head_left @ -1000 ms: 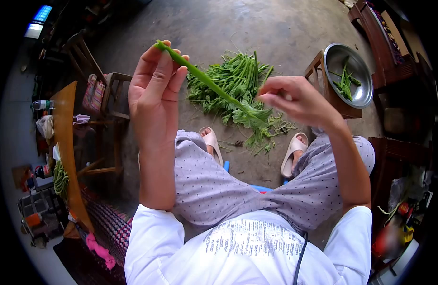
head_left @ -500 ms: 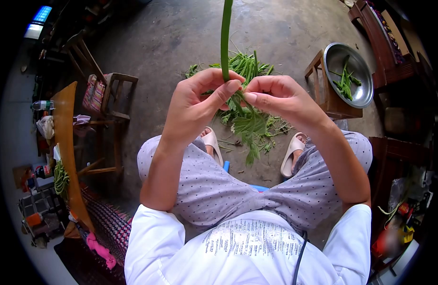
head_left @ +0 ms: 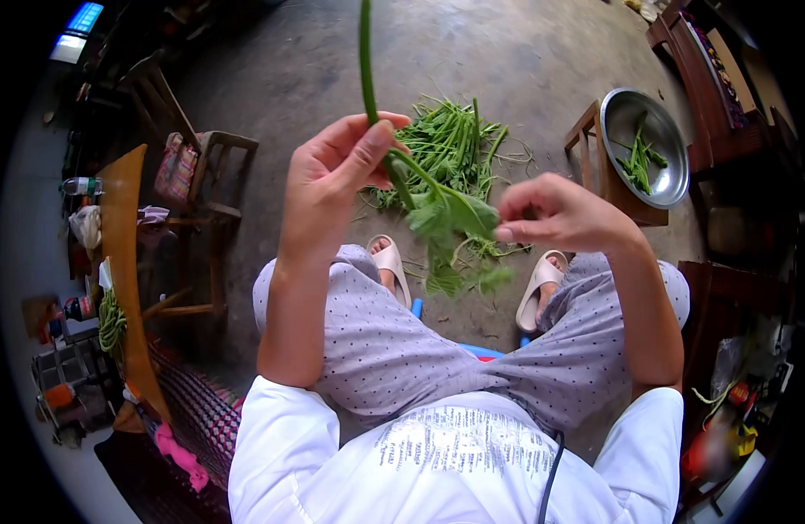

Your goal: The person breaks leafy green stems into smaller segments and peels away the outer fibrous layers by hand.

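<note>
My left hand (head_left: pixel 337 166) pinches a long green stalk (head_left: pixel 367 65), which rises upright past the top of the view. Below these fingers, a thinner leafy stem with a broad green leaf (head_left: pixel 446 218) hangs and bends to the right. My right hand (head_left: pixel 568 214) is closed at the right edge of that leaf, thumb and forefinger pinched together. Whether a thin strand is also between them cannot be made out. On the floor beyond my hands lies a pile of green stalks and leaves (head_left: pixel 450 140).
A metal basin (head_left: pixel 673 166) holding several green pieces rests on a wooden stool (head_left: pixel 605 188) at the right. On the left stand a wooden chair (head_left: pixel 215 166) and a wooden table (head_left: pixel 123 218). My sandalled feet (head_left: pixel 542 293) are near the pile.
My hands have moved apart. The left went left with the stalk; the right moved right and down, and the leaf now stretches toward it. More of the floor pile shows between them.
</note>
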{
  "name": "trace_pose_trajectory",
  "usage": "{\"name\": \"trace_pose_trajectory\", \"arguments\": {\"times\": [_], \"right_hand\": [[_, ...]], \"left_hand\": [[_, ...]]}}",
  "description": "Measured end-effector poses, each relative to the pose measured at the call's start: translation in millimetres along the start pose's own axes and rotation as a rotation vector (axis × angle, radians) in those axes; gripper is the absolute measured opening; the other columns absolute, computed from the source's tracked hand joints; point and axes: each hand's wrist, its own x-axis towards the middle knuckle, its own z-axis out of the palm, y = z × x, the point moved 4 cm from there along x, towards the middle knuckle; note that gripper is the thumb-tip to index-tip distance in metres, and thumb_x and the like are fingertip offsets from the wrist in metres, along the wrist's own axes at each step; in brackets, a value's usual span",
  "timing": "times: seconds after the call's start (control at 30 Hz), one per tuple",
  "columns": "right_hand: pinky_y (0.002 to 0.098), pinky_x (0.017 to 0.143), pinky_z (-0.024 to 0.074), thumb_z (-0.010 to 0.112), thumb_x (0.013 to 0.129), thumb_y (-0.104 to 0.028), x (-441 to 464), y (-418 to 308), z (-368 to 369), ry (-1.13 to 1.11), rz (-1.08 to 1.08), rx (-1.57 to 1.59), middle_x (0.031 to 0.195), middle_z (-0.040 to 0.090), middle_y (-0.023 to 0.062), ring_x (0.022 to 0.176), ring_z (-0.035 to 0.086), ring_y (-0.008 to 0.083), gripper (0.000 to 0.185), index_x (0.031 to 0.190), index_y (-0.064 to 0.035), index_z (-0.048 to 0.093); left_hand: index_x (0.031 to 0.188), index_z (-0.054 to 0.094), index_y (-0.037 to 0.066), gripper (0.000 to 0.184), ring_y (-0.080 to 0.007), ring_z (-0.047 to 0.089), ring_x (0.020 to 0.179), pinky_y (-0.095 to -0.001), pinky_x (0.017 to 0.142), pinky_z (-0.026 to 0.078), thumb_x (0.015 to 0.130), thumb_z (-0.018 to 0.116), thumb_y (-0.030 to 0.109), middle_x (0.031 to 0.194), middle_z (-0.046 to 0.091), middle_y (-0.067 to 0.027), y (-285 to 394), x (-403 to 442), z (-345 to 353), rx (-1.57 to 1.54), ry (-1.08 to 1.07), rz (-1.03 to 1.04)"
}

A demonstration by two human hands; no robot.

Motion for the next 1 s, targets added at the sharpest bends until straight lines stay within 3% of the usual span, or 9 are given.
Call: {"name": "trace_pose_trajectory", "arguments": {"times": [0.1, 0.17, 0.27, 0.33, 0.43, 0.57, 0.67, 0.8, 1.0], "right_hand": [[0.0306, 0.06, 0.0454, 0.069, 0.077, -0.01, 1.1, 37.4, 0.2, -0.012, 0.086, -0.317, 0.071, 0.062, 0.0098, 0.063, 0.057, 0.0171, 0.016, 0.087, 0.002, 0.065], [0.0348, 0.066, 0.0494, 0.064, 0.07, -0.001, 7.4, 71.1, 2.6, 0.055, 0.202, -0.536, 0.076, 0.065, 0.0159, 0.074, 0.064, 0.0294, 0.018, 0.087, -0.0014, 0.068], [0.0365, 0.068, 0.051, 0.06, 0.071, 0.002, 22.7, 121.4, 15.9, -0.041, 0.343, -0.765, 0.09, 0.066, 0.0162, 0.081, 0.064, 0.0315, 0.03, 0.099, -0.0047, 0.067], [0.0391, 0.074, 0.0508, 0.056, 0.072, 0.005, 26.4, 133.5, 29.0, 0.09, 0.058, -0.803, 0.105, 0.063, 0.0155, 0.091, 0.062, 0.0333, 0.045, 0.114, -0.0084, 0.061], [0.0401, 0.081, 0.049, 0.056, 0.073, 0.005, 29.1, 106.1, 29.2, 0.061, 0.146, -0.794, 0.114, 0.06, 0.0142, 0.1, 0.058, 0.0338, 0.053, 0.124, -0.0094, 0.053], [0.0391, 0.081, 0.0475, 0.06, 0.075, 0.0, 26.9, 67.7, 15.3, 0.181, 0.069, -0.829, 0.103, 0.062, 0.0135, 0.097, 0.057, 0.0318, 0.044, 0.118, -0.008, 0.057], [0.0377, 0.074, 0.0452, 0.064, 0.08, -0.01, 17.9, 30.4, 3.5, 0.301, -0.056, -0.956, 0.085, 0.058, 0.0116, 0.08, 0.054, 0.0294, 0.021, 0.1, -0.004, 0.061], [0.0381, 0.079, 0.0427, 0.064, 0.082, -0.015, 6.8, -27.7, 5.3, 0.718, -0.409, -0.53, 0.078, 0.057, 0.0109, 0.084, 0.054, 0.0299, 0.011, 0.084, -0.0045, 0.062], [0.0339, 0.076, 0.0431, 0.068, 0.077, -0.016, 3.9, -46.6, 14.7, 0.599, -0.436, -0.302, 0.086, 0.061, 0.0085, 0.086, 0.054, 0.0239, 0.017, 0.092, -0.0077, 0.066]], "left_hand": [[0.104, 0.066, 0.004, 0.028, -0.0036, 0.058, 0.07, -0.0162, 0.059, 0.043, 0.091, 0.06, 0.028, 0.082, 0.066, -0.0015, 5.1, -1.2, -15.4, -0.022, 0.073, 0.047], [0.105, 0.066, 0.004, 0.029, -0.0034, 0.057, 0.069, -0.0159, 0.06, 0.042, 0.09, 0.061, 0.028, 0.082, 0.066, -0.0011, 7.2, -2.6, -24.6, -0.042, 0.118, 0.05], [0.106, 0.066, 0.004, 0.029, -0.0034, 0.057, 0.07, -0.0159, 0.06, 0.042, 0.09, 0.061, 0.028, 0.082, 0.065, -0.0012, 8.2, -5.1, -28.9, -0.056, 0.105, 0.042], [0.106, 0.066, 0.004, 0.03, -0.0034, 0.057, 0.07, -0.0161, 0.06, 0.042, 0.09, 0.061, 0.029, 0.082, 0.065, -0.0013, 7.8, -6.4, -29.5, -0.056, 0.099, 0.034], [0.106, 0.067, 0.004, 0.029, -0.0033, 0.056, 0.069, -0.0166, 0.06, 0.043, 0.09, 0.061, 0.028, 0.082, 0.065, -0.0014, 5.4, -8.9, -29.0, -0.059, 0.088, 0.025], [0.105, 0.067, 0.004, 0.027, -0.003, 0.055, 0.068, -0.0173, 0.059, 0.045, 0.09, 0.062, 0.026, 0.082, 0.065, -0.0006, -1.8, -10.6, -22.9, -0.088, 0.052, 0.034], [0.111, 0.062, -0.001, 0.028, -0.0011, 0.054, 0.068, -0.0149, 0.059, 0.043, 0.092, 0.058, 0.019, 0.085, 0.064, 0.0004, -8.1, -10.8, -15.5, -0.05, -0.011, 0.003], [0.109, 0.064, 0.002, 0.026, -0.0022, 0.053, 0.068, -0.0168, 0.059, 0.043, 0.092, 0.058, 0.02, 0.087, 0.065, 0.0003, -16.9, -10.9, 1.1, -0.066, -0.092, -0.041], [0.109, 0.064, 0.002, 0.026, -0.0023, 0.054, 0.069, -0.0176, 0.06, 0.044, 0.092, 0.059, 0.02, 0.089, 0.066, -0.001, -22.1, -9.0, 20.9, -0.077, -0.129, -0.055]]}}
